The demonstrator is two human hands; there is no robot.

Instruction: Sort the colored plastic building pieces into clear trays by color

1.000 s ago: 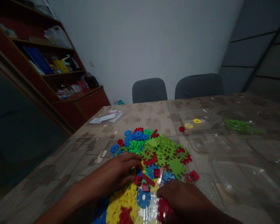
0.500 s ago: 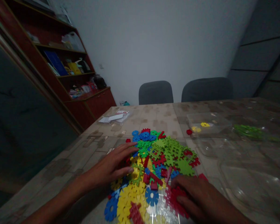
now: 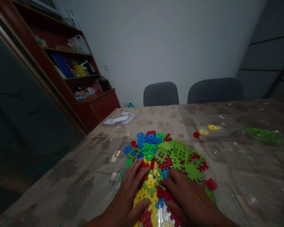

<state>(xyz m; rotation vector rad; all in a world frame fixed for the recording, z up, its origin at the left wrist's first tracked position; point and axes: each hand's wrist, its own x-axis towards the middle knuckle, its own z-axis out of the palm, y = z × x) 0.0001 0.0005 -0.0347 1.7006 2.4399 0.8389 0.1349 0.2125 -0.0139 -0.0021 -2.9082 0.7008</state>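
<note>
A heap of plastic building pieces (image 3: 150, 146) spreads over the table in front of me, with blue, green, yellow and red toothed discs, squares and blocks mixed together. My left hand (image 3: 132, 192) lies along the heap's left side, fingers stretched and thumb apart, touching the yellow flower-shaped pieces (image 3: 142, 197). On the right, my right hand (image 3: 186, 197) rests palm down with curled fingers beside small red blocks (image 3: 161, 191); what is under these fingers is hidden. Light green square pieces (image 3: 180, 151) lie beyond it.
Clear plastic trays (image 3: 217, 121) stand at the right, with yellow pieces (image 3: 213, 127) and green pieces (image 3: 260, 134) in that area. Papers in a plastic sleeve (image 3: 119, 119) lie at the far left. Two grey chairs (image 3: 161, 94) stand behind the table.
My left hand has moved right and nearer to me, onto the yellow pieces. My right hand has shifted inward from the red toothed piece. The hands are closer together, and the view has turned slightly left.
</note>
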